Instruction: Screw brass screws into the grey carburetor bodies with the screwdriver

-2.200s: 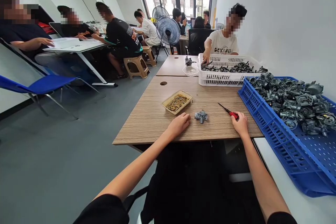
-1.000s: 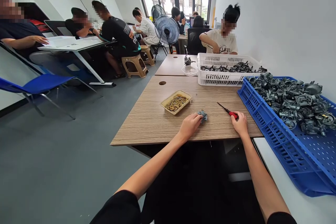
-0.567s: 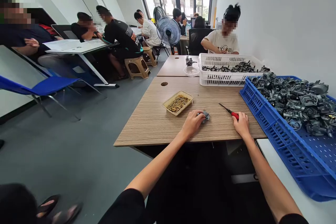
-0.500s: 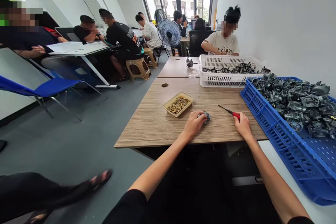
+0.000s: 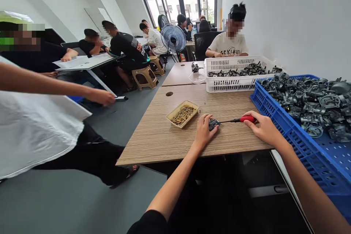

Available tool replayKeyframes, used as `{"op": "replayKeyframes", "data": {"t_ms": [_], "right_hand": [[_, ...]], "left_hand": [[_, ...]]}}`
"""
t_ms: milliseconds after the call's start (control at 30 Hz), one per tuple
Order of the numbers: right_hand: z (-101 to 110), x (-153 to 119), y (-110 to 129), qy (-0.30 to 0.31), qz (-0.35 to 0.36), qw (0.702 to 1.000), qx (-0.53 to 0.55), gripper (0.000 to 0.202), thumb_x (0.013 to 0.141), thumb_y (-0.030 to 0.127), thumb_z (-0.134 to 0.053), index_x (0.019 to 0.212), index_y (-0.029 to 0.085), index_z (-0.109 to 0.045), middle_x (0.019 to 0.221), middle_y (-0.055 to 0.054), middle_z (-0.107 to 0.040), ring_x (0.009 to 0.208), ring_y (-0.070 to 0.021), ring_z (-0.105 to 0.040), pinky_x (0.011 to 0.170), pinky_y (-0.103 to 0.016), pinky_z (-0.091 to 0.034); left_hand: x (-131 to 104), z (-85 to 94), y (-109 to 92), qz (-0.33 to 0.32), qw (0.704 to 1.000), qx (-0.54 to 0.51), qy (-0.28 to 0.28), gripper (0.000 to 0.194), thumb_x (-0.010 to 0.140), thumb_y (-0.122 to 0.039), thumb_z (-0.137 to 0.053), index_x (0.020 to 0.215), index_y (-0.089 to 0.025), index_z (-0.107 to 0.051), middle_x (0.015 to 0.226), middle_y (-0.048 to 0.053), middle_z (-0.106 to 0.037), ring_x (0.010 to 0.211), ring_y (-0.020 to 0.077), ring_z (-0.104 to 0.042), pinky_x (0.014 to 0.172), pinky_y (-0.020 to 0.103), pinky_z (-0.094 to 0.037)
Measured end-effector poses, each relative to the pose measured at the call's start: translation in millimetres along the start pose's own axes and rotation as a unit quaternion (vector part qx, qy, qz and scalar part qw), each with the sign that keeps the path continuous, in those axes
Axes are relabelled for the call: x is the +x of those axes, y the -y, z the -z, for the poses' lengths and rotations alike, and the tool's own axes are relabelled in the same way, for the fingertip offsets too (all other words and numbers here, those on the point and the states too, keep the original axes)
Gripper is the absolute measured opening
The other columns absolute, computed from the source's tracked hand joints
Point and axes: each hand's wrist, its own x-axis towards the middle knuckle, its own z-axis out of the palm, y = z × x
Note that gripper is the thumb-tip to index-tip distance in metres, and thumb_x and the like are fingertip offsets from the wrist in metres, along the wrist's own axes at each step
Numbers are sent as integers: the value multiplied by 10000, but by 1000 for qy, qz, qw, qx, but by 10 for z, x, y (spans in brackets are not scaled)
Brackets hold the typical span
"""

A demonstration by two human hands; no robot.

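My left hand (image 5: 203, 131) is closed around a small grey metal carburetor (image 5: 212, 124) and holds it on the wooden table (image 5: 156, 135). In my right hand (image 5: 264, 128) is the red handle of a screwdriver (image 5: 246, 119). The shaft lies nearly level and points left, its tip meeting the right side of the carburetor. Left of my left hand stands a beige tray (image 5: 175, 124) filled with brass-coloured screws (image 5: 184, 114). A couple of tiny loose parts lie on the table beside the tray.
A blue crate (image 5: 290, 139) heaped with carburetors (image 5: 309, 102) stands at the right. Behind the table's middle is a white basket (image 5: 233, 87) with more of them. A co-worker (image 5: 229, 45) sits beyond it. Another person (image 5: 41, 131) walks close by at the left.
My right hand has turned the screwdriver and brought its tip leftward to the carburetor, which my left hand still holds. A person in white has stepped into view at the left.
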Motion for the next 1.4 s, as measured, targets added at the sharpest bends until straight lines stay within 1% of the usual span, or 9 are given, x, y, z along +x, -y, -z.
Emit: {"op": "replayKeyframes", "data": {"t_ms": [167, 367, 533, 700, 1000, 1133, 1200, 1300, 1400], "right_hand": [[-49, -53, 126, 11, -7, 1000, -2, 232, 986, 413, -534, 1070, 251, -677, 974, -31, -768, 829, -198, -685, 779, -323, -506], [-54, -83, 175, 25, -12, 1000, -15, 225, 998, 398, -520, 1105, 269, -670, 1038, -30, -766, 917, -211, -692, 846, -340, -499], [-83, -91, 166, 32, -14, 999, -29, 213, 994, 403, -527, 1094, 271, -661, 1012, -28, -766, 890, -211, -698, 849, -343, -500], [-96, -117, 229, 31, -14, 998, -61, 206, 1007, 409, -507, 1055, 270, -651, 955, -24, -761, 850, -208, -698, 778, -317, -485], [-227, -241, 466, 35, 2, 972, -233, 307, 1069, 430, -351, 1107, 206, -557, 898, -100, -768, 729, -268, -720, 604, -329, -412], [-228, -281, 496, 44, 34, 983, -173, 283, 1053, 359, -388, 1293, 226, -457, 1126, -102, -768, 880, -263, -751, 676, -322, -471], [-231, -282, 489, 49, 48, 987, -147, 255, 1046, 313, -386, 1285, 242, -437, 1189, -92, -751, 918, -251, -751, 696, -316, -481], [-263, -257, 462, 37, 28, 983, -180, 179, 1056, 367, -374, 1125, 238, -477, 1034, -88, -766, 819, -254, -745, 618, -304, -435], [-291, -235, 438, 14, -11, 972, -234, 282, 1053, 488, -380, 1037, 227, -487, 823, -83, -744, 722, -272, -731, 559, -301, -374]], "left_hand": [[19, -17, 26, 15, 995, -56, 76, 424, 981, -315, -608, 1385, -237, -503, 1294, 86, -642, 1201, 247, -636, 1047, 391, -509], [19, -6, 9, 13, 996, -52, 73, 402, 964, -291, -628, 1353, -233, -544, 1293, 91, -655, 1210, 251, -643, 1050, 393, -519], [5, 8, 12, 15, 996, -52, 69, 414, 944, -260, -642, 1347, -234, -549, 1287, 88, -660, 1214, 244, -641, 1053, 386, -519], [-3, 9, 8, 18, 996, -47, 72, 418, 938, -251, -637, 1345, -237, -543, 1274, 81, -662, 1203, 245, -638, 1049, 389, -518], [-2, -10, 4, 12, 997, -25, 67, 387, 952, -271, -611, 1328, -227, -532, 1246, 89, -654, 1188, 259, -628, 1033, 416, -521], [-3, -14, 16, 4, 997, -24, 68, 390, 947, -270, -614, 1327, -233, -537, 1245, 89, -655, 1194, 256, -622, 1040, 413, -516], [-3, -14, 23, 1, 997, -25, 68, 394, 944, -265, -614, 1330, -230, -539, 1254, 90, -653, 1198, 255, -618, 1043, 410, -514], [-1, -14, 30, 4, 997, -28, 73, 393, 942, -262, -609, 1329, -231, -547, 1252, 85, -655, 1191, 253, -621, 1040, 404, -516], [3, -13, 34, 5, 996, -34, 79, 391, 943, -264, -605, 1330, -236, -555, 1255, 80, -653, 1208, 253, -616, 1047, 400, -512]]}}
